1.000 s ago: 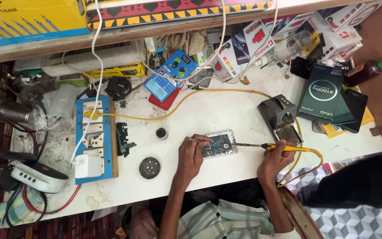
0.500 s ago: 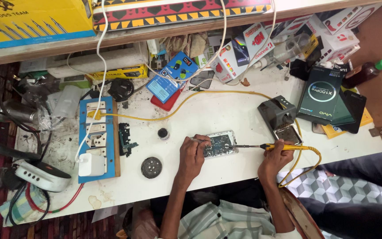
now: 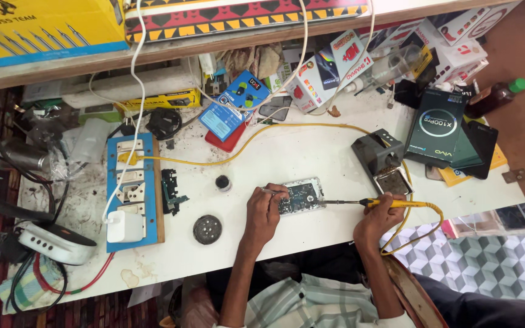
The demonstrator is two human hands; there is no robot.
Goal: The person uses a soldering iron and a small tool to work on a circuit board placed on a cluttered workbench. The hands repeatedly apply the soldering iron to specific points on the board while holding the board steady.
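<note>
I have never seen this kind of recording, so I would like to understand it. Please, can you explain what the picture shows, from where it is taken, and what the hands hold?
There is one view, from a camera on the person's head, looking down at a white workbench. There is no machine, only two bare hands. The left hand rests on an opened phone and pinches a thin metal tool. The right hand holds a soldering iron with a yellow handle, its tip at the phone's edge. Its yellow cable runs to a blue socket board. Nearby lie a grey iron stand, a small round tin and many boxes.
</note>
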